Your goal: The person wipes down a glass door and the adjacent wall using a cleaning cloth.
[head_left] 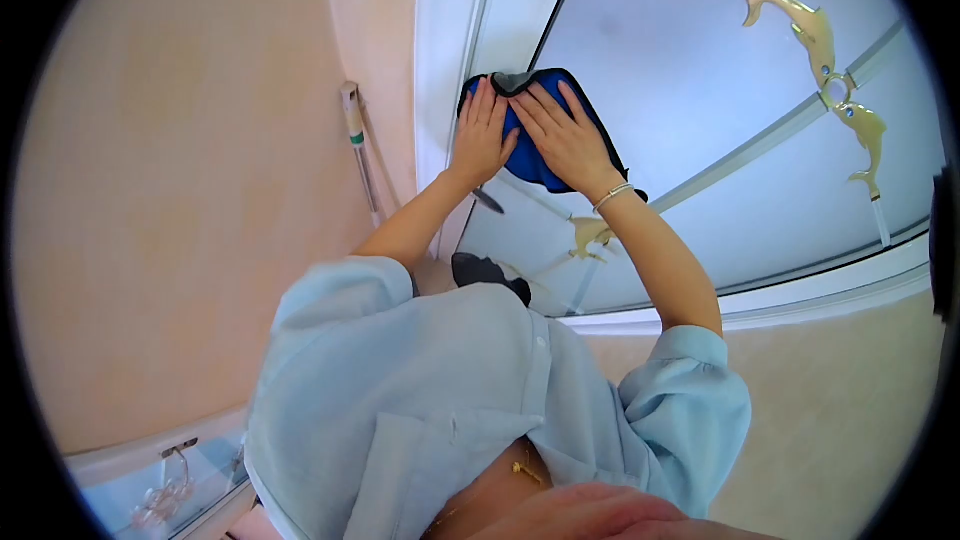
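Note:
A blue cleaning cloth with black edging and a grey patch of its other side showing at the top lies against a glass panel and its white frame. My left hand rests flat on the cloth's left part, fingers stretched upward and thumb toward the right. On the right part, my right hand is pressed flat with its fingers somewhat spread. Neither hand's fingers curl round the cloth. Its lower right corner hangs beside my right wrist, which wears a bracelet.
Gold dolphin ornaments and pale bars decorate the glass. A dark handle sticks out below my left hand. To the left, a pole leans by the beige wall. A black object shows near my chest.

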`<state>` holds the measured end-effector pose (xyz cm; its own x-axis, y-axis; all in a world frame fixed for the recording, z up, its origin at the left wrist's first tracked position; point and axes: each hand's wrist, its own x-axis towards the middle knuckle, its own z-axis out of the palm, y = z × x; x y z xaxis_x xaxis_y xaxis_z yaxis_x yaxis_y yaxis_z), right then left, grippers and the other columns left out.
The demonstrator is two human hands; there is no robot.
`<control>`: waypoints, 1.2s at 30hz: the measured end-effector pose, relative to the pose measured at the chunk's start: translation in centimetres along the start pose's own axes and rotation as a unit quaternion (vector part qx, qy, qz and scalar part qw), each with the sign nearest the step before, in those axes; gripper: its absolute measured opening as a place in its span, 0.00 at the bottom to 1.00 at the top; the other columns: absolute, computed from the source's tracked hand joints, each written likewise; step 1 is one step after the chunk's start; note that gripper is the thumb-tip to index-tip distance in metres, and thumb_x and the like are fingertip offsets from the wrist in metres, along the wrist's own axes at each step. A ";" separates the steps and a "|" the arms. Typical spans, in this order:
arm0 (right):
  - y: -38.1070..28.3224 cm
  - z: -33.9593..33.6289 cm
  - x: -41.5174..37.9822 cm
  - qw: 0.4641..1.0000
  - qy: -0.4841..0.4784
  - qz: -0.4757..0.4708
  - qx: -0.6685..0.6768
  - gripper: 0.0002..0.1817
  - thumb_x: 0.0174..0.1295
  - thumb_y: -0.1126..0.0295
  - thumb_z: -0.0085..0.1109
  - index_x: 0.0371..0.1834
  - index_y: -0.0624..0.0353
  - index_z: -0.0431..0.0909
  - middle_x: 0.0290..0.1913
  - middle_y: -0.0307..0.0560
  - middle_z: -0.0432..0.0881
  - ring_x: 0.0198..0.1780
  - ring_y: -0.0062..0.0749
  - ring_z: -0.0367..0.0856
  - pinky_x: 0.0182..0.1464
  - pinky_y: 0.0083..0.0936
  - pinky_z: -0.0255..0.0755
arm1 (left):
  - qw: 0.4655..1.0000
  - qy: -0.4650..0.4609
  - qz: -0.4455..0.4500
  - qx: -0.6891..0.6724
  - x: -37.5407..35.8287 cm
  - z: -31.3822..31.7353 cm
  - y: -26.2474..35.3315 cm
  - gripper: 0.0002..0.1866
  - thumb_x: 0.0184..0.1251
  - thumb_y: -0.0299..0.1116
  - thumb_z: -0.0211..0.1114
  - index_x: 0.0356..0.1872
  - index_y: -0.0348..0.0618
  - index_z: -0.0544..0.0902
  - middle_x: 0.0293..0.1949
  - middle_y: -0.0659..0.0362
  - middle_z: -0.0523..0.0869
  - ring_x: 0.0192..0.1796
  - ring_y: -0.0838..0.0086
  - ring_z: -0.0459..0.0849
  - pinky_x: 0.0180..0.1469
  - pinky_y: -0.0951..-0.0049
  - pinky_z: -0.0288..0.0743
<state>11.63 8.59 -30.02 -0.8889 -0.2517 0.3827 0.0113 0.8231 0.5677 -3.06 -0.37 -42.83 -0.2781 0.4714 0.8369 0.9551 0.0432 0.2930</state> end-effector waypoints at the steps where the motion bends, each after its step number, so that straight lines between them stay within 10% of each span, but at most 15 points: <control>1: -0.3 0.6 -0.6 1.000 -0.007 -0.009 0.005 0.27 0.65 0.66 0.50 0.69 0.57 0.72 0.72 0.39 0.72 0.76 0.32 0.63 0.81 0.42 0.43 | 1.000 -0.009 0.006 -0.001 -1.1 0.1 -0.2 0.38 0.64 0.37 0.67 0.71 0.29 0.63 0.76 0.34 0.55 0.80 0.42 0.51 0.77 0.41 0.48; 14: 9.3 -12.1 5.3 0.970 0.180 0.072 -0.149 0.34 0.54 0.62 0.66 0.68 0.54 0.73 0.71 0.44 0.72 0.76 0.38 0.64 0.78 0.54 0.46 | 0.952 0.229 0.201 -0.032 20.7 -6.6 4.5 0.37 0.63 0.33 0.65 0.75 0.41 0.65 0.78 0.42 0.57 0.79 0.45 0.55 0.77 0.44 0.50; 27: 3.9 -5.4 2.4 0.994 0.065 0.073 -0.055 0.39 0.56 0.64 0.65 0.75 0.45 0.67 0.74 0.33 0.70 0.76 0.25 0.63 0.79 0.49 0.43 | 0.990 0.079 0.113 0.012 7.0 -1.6 -0.3 0.36 0.62 0.39 0.68 0.73 0.51 0.69 0.77 0.38 0.58 0.78 0.42 0.56 0.74 0.41 0.54; 36: -3.3 3.5 -2.9 0.998 -0.064 0.008 -0.001 0.30 0.66 0.65 0.50 0.74 0.56 0.67 0.78 0.37 0.64 0.80 0.30 0.54 0.82 0.40 0.40 | 0.996 -0.084 0.004 0.013 -6.4 1.2 -1.8 0.36 0.62 0.38 0.69 0.73 0.54 0.70 0.75 0.37 0.59 0.78 0.41 0.54 0.72 0.44 0.58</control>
<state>12.57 8.38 -35.60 -0.9401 -0.1715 0.2944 0.0260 0.8254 0.5639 -2.85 -2.45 -49.25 -0.2513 0.6125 0.7495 0.9602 0.0599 0.2730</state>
